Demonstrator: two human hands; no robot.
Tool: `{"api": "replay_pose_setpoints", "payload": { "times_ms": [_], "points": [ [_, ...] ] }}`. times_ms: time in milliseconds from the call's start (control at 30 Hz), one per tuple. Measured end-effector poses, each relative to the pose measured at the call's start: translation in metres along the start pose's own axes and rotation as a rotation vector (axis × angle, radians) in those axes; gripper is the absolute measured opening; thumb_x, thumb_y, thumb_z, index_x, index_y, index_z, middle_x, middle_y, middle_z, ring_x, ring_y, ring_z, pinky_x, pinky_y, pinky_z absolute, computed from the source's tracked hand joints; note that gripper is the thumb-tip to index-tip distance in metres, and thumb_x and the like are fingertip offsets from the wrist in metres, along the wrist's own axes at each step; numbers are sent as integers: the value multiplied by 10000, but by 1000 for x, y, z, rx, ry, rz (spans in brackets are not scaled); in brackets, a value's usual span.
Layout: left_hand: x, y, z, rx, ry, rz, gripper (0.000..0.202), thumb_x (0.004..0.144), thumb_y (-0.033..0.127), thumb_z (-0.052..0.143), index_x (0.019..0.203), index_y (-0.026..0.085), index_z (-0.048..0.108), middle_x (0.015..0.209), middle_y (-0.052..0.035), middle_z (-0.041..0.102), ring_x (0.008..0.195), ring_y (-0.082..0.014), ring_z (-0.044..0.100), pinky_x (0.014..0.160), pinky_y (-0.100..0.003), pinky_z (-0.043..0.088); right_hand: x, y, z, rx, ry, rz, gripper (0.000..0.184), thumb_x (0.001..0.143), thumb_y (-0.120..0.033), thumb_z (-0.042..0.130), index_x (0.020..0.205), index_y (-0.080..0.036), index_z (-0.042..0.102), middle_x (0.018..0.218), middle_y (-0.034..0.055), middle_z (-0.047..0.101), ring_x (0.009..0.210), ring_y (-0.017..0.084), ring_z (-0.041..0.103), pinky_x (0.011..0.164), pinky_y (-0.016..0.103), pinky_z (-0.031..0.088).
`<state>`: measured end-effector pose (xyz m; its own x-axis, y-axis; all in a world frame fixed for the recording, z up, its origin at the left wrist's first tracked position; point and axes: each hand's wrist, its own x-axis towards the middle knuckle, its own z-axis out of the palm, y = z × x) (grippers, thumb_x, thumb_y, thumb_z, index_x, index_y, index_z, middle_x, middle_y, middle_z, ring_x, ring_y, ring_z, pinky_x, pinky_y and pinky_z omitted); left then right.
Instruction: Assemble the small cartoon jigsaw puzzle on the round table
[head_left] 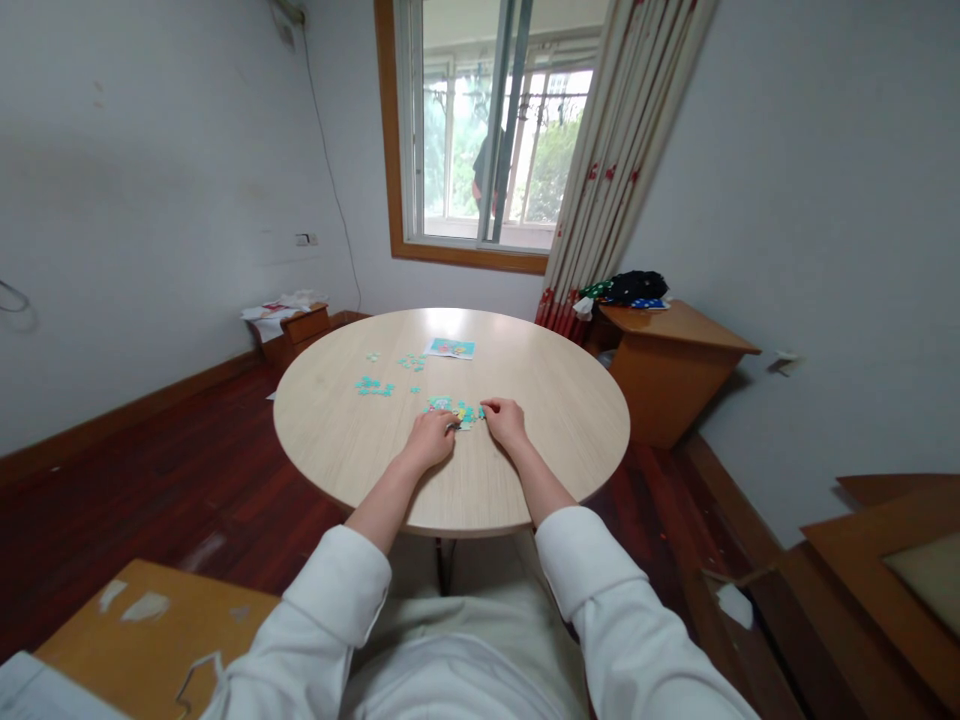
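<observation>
Head view: I have both hands at the puzzle (441, 403), a part-built patch near the middle of the table (555, 385). Right hand (505, 423): thumb and finger pinched on a small piece (481, 411) at the puzzle's right edge. Left hand (433, 438): fingers curled over the near side; I can't tell whether they grip anything. Loose pieces (375, 388) lie to the left, the picture (451, 348) beyond. Step in hand, my reading: joining a piece at the edge. Next move calls for fingertip alignment, with the left hand steadying the puzzle.
</observation>
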<state>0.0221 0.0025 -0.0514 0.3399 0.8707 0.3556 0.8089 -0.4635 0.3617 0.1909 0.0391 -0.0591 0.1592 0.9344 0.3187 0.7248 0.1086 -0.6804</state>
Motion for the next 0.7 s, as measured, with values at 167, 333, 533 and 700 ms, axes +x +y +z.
{"api": "replay_pose_setpoints", "payload": {
  "times_ms": [167, 333, 533, 700],
  "points": [
    [0, 1, 0, -3, 5, 3, 326, 755, 121, 456, 999, 195, 658, 1094, -55, 648, 1037, -190, 566, 957, -326, 388, 0, 0, 0, -22, -16, 2, 201, 779, -238, 535, 877, -239, 711, 931, 19, 709, 892, 144, 633, 853, 262, 415],
    [0, 0, 1, -1, 6, 5, 325, 756, 120, 453, 997, 191, 658, 1094, -53, 649, 1033, -189, 568, 953, -321, 391, -2, -1, -1, -39, -25, -3, 191, 780, -255, 540, 868, -259, 710, 919, 3, 711, 885, 143, 631, 864, 272, 404],
    [1, -2, 1, -5, 7, 2, 312, 758, 128, 467, 991, 205, 659, 1089, -49, 651, 1038, -183, 566, 955, -320, 391, -4, -3, -3, -49, -35, -7, 191, 786, -256, 544, 880, -248, 709, 938, 13, 708, 904, 148, 629, 866, 277, 400],
    [1, -3, 2, -2, 12, 10, 319, 759, 129, 460, 995, 206, 660, 1083, -51, 652, 1035, -183, 568, 955, -317, 393, -4, -5, -3, -56, -37, 0, 193, 788, -255, 539, 878, -255, 710, 935, 7, 709, 913, 149, 627, 884, 284, 389]
  ]
}}
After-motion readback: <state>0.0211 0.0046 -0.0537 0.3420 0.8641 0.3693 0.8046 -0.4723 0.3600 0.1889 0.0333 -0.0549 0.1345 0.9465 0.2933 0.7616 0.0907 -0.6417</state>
